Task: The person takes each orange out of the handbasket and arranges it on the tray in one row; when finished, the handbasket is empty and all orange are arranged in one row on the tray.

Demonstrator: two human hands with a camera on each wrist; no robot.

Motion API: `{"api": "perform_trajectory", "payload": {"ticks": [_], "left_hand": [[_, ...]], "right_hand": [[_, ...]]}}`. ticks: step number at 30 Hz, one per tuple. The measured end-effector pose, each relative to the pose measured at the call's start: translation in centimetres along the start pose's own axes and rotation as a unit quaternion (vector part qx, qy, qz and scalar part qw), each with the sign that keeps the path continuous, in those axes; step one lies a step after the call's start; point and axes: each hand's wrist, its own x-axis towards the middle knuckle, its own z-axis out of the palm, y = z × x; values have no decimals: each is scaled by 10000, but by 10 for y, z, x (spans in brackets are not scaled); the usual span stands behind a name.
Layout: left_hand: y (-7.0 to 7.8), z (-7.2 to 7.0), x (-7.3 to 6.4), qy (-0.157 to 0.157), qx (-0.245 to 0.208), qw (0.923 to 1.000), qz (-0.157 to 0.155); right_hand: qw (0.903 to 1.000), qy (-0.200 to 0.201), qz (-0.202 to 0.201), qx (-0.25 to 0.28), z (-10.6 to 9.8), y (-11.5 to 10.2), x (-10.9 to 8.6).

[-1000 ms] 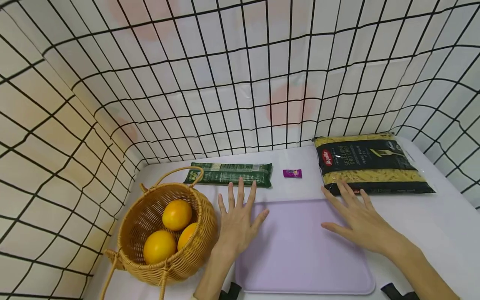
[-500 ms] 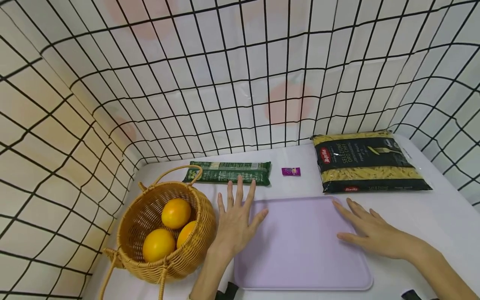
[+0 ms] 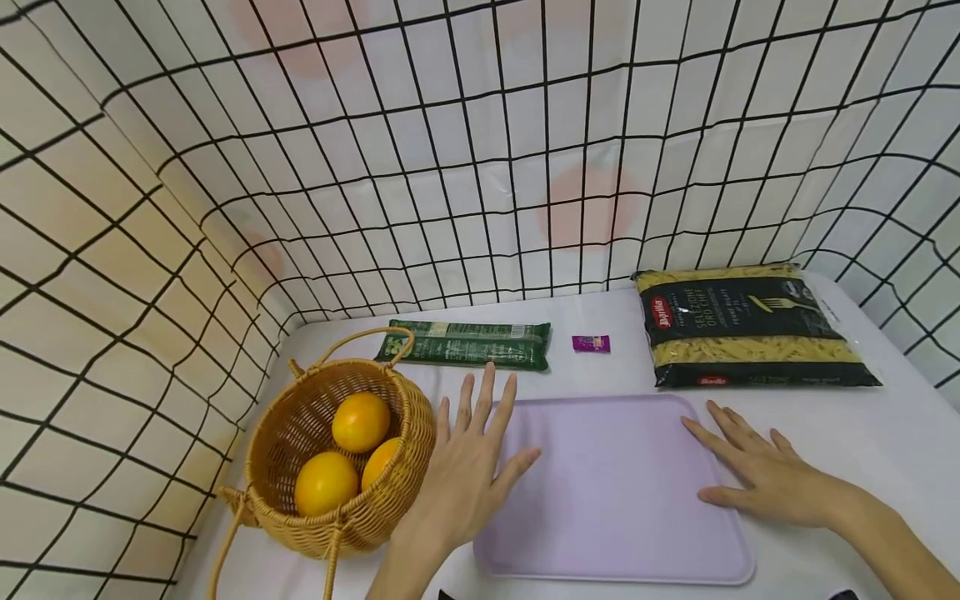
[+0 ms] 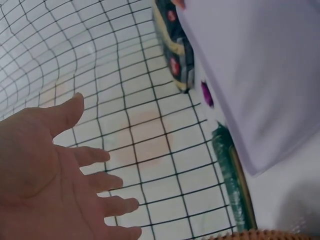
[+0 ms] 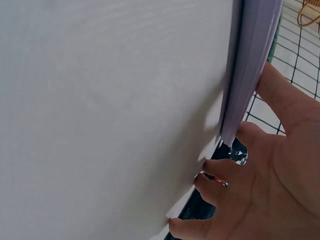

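Note:
In the head view a lilac tray (image 3: 611, 500) lies flat on the white table. My left hand (image 3: 461, 467), fingers spread and holding nothing, overlaps the tray's left edge. The left wrist view shows that hand's bare palm (image 4: 55, 185). Over on the right side, my right hand (image 3: 772, 475) spreads its fingers, with index fingertip and thumb tip right at the tray's edge. Seen from the right wrist, the thumb and index finger of the right hand (image 5: 270, 185) come up to the tray's rim (image 5: 250, 65), the other fingers over the white tabletop.
A wicker basket (image 3: 412, 500) with three oranges (image 3: 327, 483) stands left of my left hand. Behind the tray lie a green packet (image 3: 472, 343), a small purple sachet (image 3: 591, 343) and a bag of Barilla pasta (image 3: 750, 325). Black wire mesh (image 3: 525, 167) fences the back and sides.
My right hand has drawn back from the pasta bag's front edge, rightward and toward me, to the tray's right edge. The left hand has shifted slightly, still spread; objects keep their places.

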Motion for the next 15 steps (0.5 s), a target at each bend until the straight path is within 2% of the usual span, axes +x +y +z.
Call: {"api": "perform_trajectory", "payload": {"ticks": [7, 10, 15], "left_hand": [[-2, -26, -24, 33, -504, 9987, 82], [-6, -41, -32, 214, -404, 9988, 145], [-17, -72, -44, 768, 97, 9966, 275]], "right_hand": [[9999, 27, -7, 144, 2, 1, -2], [9999, 52, -18, 91, 2, 2, -2], [9999, 44, -16, 104, 2, 3, -2]]}}
